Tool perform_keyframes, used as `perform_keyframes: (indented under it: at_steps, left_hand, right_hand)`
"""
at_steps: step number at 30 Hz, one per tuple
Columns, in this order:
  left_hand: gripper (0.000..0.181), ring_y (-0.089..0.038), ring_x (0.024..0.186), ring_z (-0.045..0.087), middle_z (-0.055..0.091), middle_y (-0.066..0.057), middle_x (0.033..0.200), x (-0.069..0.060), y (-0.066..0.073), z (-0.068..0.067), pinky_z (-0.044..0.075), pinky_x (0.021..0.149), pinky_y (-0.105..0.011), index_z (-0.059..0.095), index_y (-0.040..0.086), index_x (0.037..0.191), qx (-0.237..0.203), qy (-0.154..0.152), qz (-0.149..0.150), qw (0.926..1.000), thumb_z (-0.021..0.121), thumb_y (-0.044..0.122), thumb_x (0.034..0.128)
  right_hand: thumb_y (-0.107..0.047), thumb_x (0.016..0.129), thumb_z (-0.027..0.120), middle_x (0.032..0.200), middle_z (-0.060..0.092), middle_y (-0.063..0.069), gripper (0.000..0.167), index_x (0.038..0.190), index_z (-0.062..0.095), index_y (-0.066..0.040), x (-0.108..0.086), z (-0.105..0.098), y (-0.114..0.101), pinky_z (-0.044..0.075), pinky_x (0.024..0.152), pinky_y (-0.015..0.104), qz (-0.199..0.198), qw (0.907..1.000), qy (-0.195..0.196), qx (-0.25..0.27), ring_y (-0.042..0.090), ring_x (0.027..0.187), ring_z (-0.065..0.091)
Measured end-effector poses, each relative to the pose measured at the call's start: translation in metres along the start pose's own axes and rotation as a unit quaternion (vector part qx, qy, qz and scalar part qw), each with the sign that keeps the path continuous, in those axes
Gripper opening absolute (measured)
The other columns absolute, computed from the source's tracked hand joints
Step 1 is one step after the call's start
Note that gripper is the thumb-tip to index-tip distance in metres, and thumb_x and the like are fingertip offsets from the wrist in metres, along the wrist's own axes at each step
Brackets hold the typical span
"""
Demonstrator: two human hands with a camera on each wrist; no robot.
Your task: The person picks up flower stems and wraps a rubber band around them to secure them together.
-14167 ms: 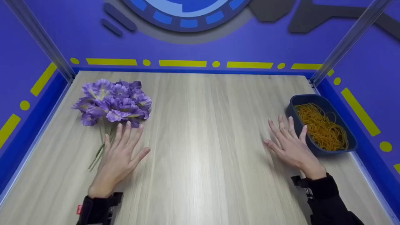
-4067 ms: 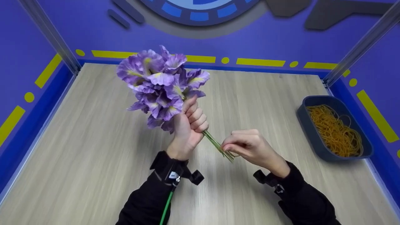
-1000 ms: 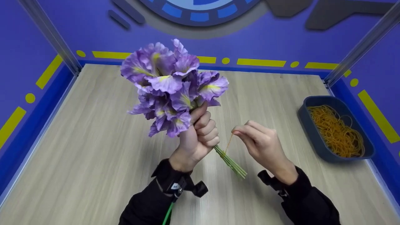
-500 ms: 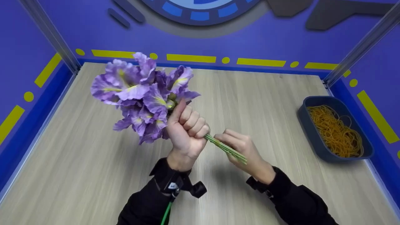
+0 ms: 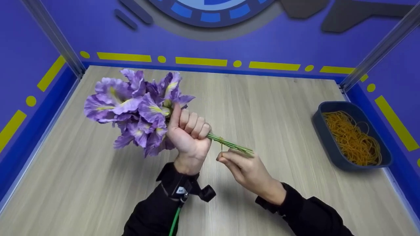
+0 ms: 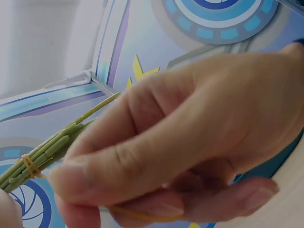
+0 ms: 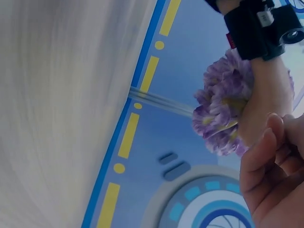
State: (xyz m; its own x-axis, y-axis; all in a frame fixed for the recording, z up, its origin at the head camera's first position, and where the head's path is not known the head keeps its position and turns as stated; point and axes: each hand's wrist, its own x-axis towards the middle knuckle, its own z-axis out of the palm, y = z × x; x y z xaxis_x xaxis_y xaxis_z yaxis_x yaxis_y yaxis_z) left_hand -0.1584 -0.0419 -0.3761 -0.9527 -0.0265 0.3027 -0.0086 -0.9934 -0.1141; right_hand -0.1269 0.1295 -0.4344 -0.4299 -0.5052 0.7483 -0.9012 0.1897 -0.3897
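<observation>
My left hand (image 5: 192, 136) grips a bunch of purple irises (image 5: 134, 108) by the stems, just under the blooms. The flower heads lean to the left and the green stems (image 5: 236, 146) stick out to the right. An orange rubber band (image 6: 31, 166) is wound round the stems a little beyond my left fist. Below the stems, my right hand (image 5: 249, 168) pinches the stretched loose end of that band between thumb and finger. In the right wrist view the right fingers (image 7: 266, 147) are pinched, with the flowers behind them.
A dark blue tub (image 5: 320, 131) holding many loose orange rubber bands (image 5: 352, 139) stands at the right edge of the wooden table (image 5: 262, 108). Blue and purple panels (image 5: 279, 46) enclose the table. A green cable (image 5: 175, 219) runs along the left sleeve.
Over the last second the bouquet has tilted and moved left and down. My right hand has passed from above the stems to below them, drawing the band round.
</observation>
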Motion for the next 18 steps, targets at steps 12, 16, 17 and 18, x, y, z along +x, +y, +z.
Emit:
perform_keyframes:
  at_steps: [12,16,17,18]
  left_hand:
    - [0.054,-0.003,0.043,0.009,0.013,0.008,0.053,0.005,0.003,-0.007,0.008,0.039,-0.02,0.019,0.019,0.062,0.079,-0.018,0.035,0.9961,0.015,0.035,0.1129]
    - [0.053,-0.003,0.043,0.008,0.012,0.008,0.054,0.005,0.002,-0.008,0.007,0.039,-0.02,0.018,0.019,0.062,0.079,-0.033,0.029,0.9959,0.012,0.034,0.1127]
    - [0.053,-0.003,0.043,0.008,0.012,0.008,0.054,0.006,0.002,-0.009,0.007,0.039,-0.02,0.018,0.019,0.062,0.081,-0.033,0.029,0.9957,0.012,0.034,0.1128]
    - [0.053,-0.003,0.044,0.007,0.011,0.008,0.054,0.006,0.002,-0.01,0.007,0.039,-0.02,0.018,0.019,0.062,0.083,-0.032,0.028,0.9956,0.012,0.034,0.1128]
  right_hand:
    - [-0.012,0.104,0.058,0.089,0.061,-0.004,0.011,0.1,0.067,-0.008,0.008,-0.02,-0.037,0.05,0.062,0.012,0.003,0.9963,-0.05,-0.07,0.002,0.07,0.057]
    - [-0.014,0.104,0.058,0.086,0.059,-0.004,0.013,0.097,0.067,-0.007,0.011,-0.032,-0.043,0.046,0.057,0.01,-0.01,0.995,-0.05,-0.086,0.001,0.065,0.052]
    - [-0.014,0.105,0.058,0.085,0.059,-0.005,0.013,0.097,0.067,-0.008,0.012,-0.034,-0.045,0.045,0.056,0.009,-0.011,0.995,-0.052,-0.085,0.001,0.064,0.05]
    - [-0.014,0.105,0.058,0.084,0.058,-0.005,0.013,0.097,0.067,-0.008,0.012,-0.036,-0.046,0.044,0.055,0.009,-0.011,0.9951,-0.054,-0.082,0.001,0.063,0.049]
